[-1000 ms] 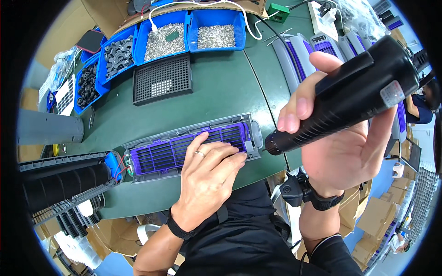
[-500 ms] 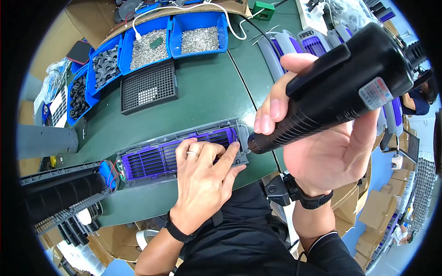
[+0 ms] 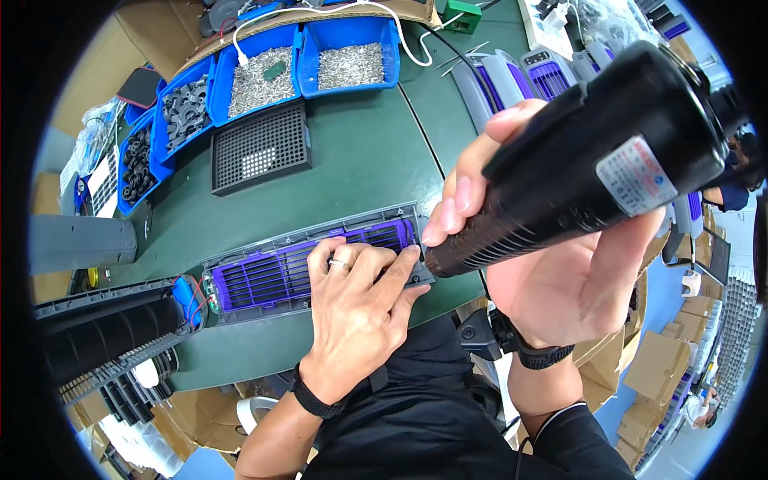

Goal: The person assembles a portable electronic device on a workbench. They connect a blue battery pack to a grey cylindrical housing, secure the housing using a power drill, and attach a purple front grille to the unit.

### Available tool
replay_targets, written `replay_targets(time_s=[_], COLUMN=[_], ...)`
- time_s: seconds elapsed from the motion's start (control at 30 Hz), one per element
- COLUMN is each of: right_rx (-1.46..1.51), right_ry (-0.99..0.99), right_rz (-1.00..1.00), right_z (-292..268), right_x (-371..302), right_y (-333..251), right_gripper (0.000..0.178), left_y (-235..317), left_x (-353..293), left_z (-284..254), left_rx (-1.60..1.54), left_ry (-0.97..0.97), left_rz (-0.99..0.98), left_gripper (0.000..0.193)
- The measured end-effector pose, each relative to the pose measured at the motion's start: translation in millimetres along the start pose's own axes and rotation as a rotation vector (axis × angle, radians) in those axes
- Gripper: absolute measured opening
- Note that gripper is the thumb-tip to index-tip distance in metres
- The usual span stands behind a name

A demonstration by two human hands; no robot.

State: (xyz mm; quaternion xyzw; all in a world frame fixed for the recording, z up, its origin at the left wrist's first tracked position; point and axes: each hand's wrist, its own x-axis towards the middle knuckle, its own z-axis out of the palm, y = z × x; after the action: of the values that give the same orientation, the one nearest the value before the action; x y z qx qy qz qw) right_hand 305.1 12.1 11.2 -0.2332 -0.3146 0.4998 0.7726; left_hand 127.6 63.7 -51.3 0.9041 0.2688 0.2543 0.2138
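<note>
On the green table lies a long grey frame (image 3: 264, 313) with a purple slatted grille (image 3: 258, 282) set in it. My left hand (image 3: 356, 292) presses down over the grille's right half with bent fingers, the index fingertip at the frame's right end. In my right hand (image 3: 552, 292) is a black electric screwdriver (image 3: 544, 200), wrapped by the fingers and held slanting, nose down and to the left. Its nose is right beside the frame's right end, close to my left index fingertip. The bit and any screw under it cannot be made out.
Blue bins (image 3: 350, 68) of small metal screws and dark parts line the back left. A black perforated tray (image 3: 260, 152) sits before them. At the left stands an open grey housing (image 3: 120, 328) with wires running toward the frame. Grey-purple units (image 3: 512, 76) lie back right.
My right hand has shifted slightly left, with the screwdriver's nose a little lower and nearer the frame's end. My left hand has hardly moved.
</note>
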Motion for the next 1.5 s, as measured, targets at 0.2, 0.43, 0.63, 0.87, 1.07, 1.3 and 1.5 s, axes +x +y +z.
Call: replay_targets(time_s=[0.2, 0.43, 0.63, 0.87, 1.07, 1.3, 1.5], right_rx=[-0.044, -0.167, -0.13, -0.063, -0.076, -0.099, -0.062], right_ry=[0.019, -0.044, -0.046, 0.058, 0.073, 0.06, 0.088], right_rz=[-0.021, -0.072, -0.151, -0.146, -0.148, -0.15, -0.129], right_z=[3.9, -3.1, -5.8, 5.1, 6.7, 4.1, 6.6], right_x=[-5.9, 7.5, 9.6, 11.5, 10.2, 8.5, 7.2], right_y=[-4.0, -2.4, 2.4, 4.2, 7.6, 10.3, 11.0], right_gripper=[0.08, 0.077, 0.082, 0.103, 0.103, 0.103, 0.103], left_y=[2.5, 1.9, 5.1, 5.7, 5.3, 6.2, 5.6], left_x=[3.4, 1.7, 4.0, 4.9, 4.8, 4.6, 4.6], left_z=[-8.0, 0.5, 0.0, -0.6, 0.3, 0.3, 0.3], left_rx=[-0.018, -0.046, -0.041, -0.063, -0.065, -0.067, -0.074], left_ry=[-0.06, 0.019, 0.022, 0.037, 0.041, 0.048, 0.043], left_rz=[-0.016, -0.025, -0.012, -0.024, -0.025, -0.024, -0.033], left_gripper=[0.041, 0.04, 0.037, 0.037, 0.036, 0.037, 0.035])
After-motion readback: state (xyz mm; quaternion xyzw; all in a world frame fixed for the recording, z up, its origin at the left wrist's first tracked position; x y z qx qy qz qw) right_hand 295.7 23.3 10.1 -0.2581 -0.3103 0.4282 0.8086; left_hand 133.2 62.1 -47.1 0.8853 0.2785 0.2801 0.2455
